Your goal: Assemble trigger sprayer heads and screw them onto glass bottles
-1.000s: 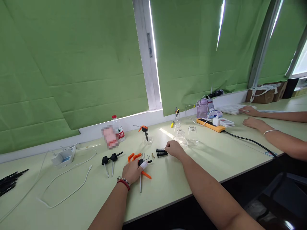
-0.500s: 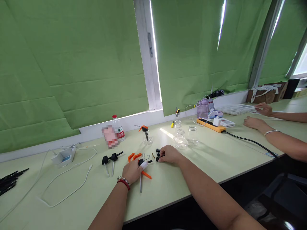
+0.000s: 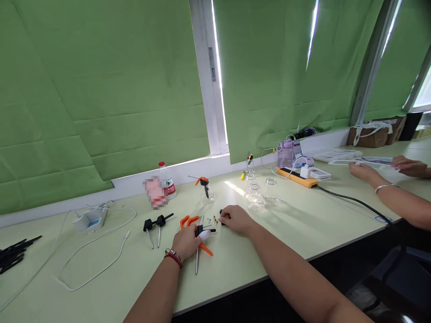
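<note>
My left hand (image 3: pixel 186 243), with a white wrap on its thumb, is closed around a black plastic fitting (image 3: pixel 200 230) with a dark pin and a thin metal piece sticking out to the right. Beneath and around it lie orange curved plastic parts (image 3: pixel 192 220) and a metal rod (image 3: pixel 196 262). My right hand (image 3: pixel 237 219) is pinched at the table, beside small brass pieces (image 3: pixel 215 220). Whatever its fingertips hold is hidden. Just behind those fingers, part of a black piece (image 3: pixel 221 211) shows. Left of my left hand rest two joined black fittings (image 3: pixel 160 220) with metal rods.
Glass jars (image 3: pixel 255 197) stand behind my right hand; another jar (image 3: pixel 208 196) holds an orange and black tool. A water bottle (image 3: pixel 171 186), a white cable (image 3: pixel 97 242), a yellow power strip (image 3: pixel 298 178) and black sticks (image 3: pixel 15 253) lie around. Another person's hands (image 3: pixel 365 172) handle flat sheets at right.
My right fingertips have shifted slightly and now cover most of the black pieces beside them. My left hand keeps its hold. The other person's hands have moved, lifting a flat sheet.
</note>
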A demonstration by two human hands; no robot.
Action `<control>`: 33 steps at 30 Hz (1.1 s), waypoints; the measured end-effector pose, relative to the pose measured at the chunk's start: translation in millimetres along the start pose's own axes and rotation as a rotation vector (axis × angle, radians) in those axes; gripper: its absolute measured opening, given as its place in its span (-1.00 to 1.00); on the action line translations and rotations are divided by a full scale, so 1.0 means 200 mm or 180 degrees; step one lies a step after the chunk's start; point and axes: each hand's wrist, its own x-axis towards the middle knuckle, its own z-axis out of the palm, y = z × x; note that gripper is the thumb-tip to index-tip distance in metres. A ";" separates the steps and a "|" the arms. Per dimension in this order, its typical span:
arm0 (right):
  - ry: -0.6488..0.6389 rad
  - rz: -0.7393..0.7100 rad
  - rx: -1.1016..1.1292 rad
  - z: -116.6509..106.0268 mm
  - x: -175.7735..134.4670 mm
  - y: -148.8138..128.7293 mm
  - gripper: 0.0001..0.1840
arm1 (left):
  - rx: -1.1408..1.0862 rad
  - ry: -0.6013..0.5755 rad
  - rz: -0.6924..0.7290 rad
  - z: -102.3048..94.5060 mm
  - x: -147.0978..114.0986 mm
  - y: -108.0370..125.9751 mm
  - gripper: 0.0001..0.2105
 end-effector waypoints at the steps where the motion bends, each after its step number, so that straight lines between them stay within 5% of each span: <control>1: -0.0006 -0.0216 0.0108 0.01 0.00 -0.02 -0.78 | -0.0086 0.0013 0.0057 0.00 0.00 0.00 -0.57; 5: -0.0308 -0.0775 0.0426 0.07 -0.01 -0.07 -0.78 | -0.0603 0.0038 0.0291 0.02 0.00 0.00 -0.64; 16: -0.1086 -0.0526 0.1121 0.10 -0.02 -0.06 -0.72 | -0.1988 -0.0160 0.0444 -0.01 -0.02 0.04 -0.71; 26: -0.1202 -0.0734 0.0931 0.10 -0.04 -0.12 -0.66 | -0.2595 -0.0409 0.0352 -0.02 -0.04 0.08 -0.60; 33: -0.1039 -0.0596 0.1061 0.10 -0.03 -0.10 -0.60 | -0.2609 -0.0124 0.0257 0.00 -0.01 0.07 -0.63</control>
